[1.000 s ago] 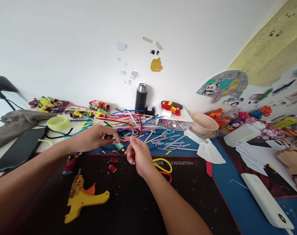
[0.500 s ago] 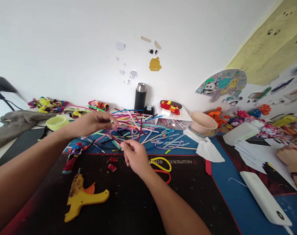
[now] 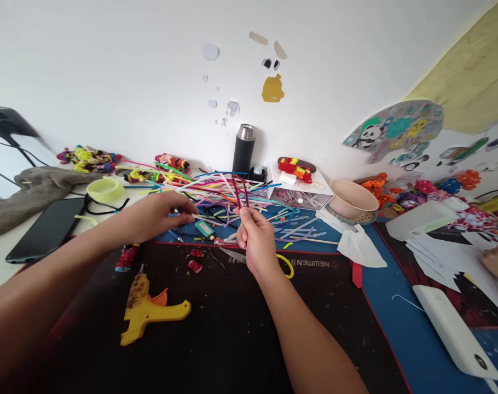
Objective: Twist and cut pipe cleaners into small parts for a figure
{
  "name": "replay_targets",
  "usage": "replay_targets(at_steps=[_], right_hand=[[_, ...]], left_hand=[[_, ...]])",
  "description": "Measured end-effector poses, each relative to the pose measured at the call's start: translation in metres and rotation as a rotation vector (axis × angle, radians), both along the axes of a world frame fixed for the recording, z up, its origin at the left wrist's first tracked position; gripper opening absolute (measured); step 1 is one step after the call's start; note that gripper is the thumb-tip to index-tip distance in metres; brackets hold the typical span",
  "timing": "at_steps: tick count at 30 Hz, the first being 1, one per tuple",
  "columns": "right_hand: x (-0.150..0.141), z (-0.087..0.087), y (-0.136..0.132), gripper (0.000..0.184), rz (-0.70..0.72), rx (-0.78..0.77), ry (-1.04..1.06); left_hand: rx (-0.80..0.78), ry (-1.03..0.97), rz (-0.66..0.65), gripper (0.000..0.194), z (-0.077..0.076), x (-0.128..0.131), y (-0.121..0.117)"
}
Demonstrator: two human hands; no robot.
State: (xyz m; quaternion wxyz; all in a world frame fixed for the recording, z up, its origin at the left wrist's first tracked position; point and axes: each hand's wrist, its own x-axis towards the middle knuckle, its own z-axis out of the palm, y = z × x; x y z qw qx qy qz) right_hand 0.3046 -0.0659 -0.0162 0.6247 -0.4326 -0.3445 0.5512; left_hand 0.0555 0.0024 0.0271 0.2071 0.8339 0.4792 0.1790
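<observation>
Currently, in the head view, the right hand [image 3: 259, 238] pinches dark red pipe-cleaner strands [image 3: 237, 193] upright before the pipe-cleaner heap [image 3: 206, 189]; the left hand [image 3: 161, 215] curls nearby, its hold unclear. A light, low pinch should spare the fuzz.

The right hand [image 3: 257, 235] has moved up and away from the left hand [image 3: 162, 213], now raising two slender dark-red fuzzy strands [image 3: 236, 191], apparently pipe cleaner; a pointed grey metal blade [image 3: 235, 254] is newly exposed.
</observation>
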Motion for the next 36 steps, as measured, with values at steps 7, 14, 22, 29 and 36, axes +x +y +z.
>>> replay_targets(at_steps=[7,14,22,29,36], right_hand=[[-0.012,-0.004,-0.007,0.044,0.105,0.004,-0.149],[-0.016,-0.009,-0.011,0.044,0.163,0.007,-0.293],[-0.020,-0.021,-0.015,0.034,0.163,0.118,-0.595],[-0.022,-0.025,-0.014,0.030,0.165,0.131,-0.654],[-0.023,-0.024,-0.015,0.030,0.170,0.172,-0.711]], left_hand=[[-0.063,0.120,-0.169,0.028,-0.016,-0.003,-0.051],[0.021,0.178,-0.169,0.023,-0.030,0.001,-0.064],[0.137,0.222,-0.201,0.024,-0.047,0.011,-0.065],[0.144,0.258,-0.242,0.022,-0.050,0.014,-0.066],[-0.050,-0.053,-0.096,0.016,-0.046,0.006,-0.067]])
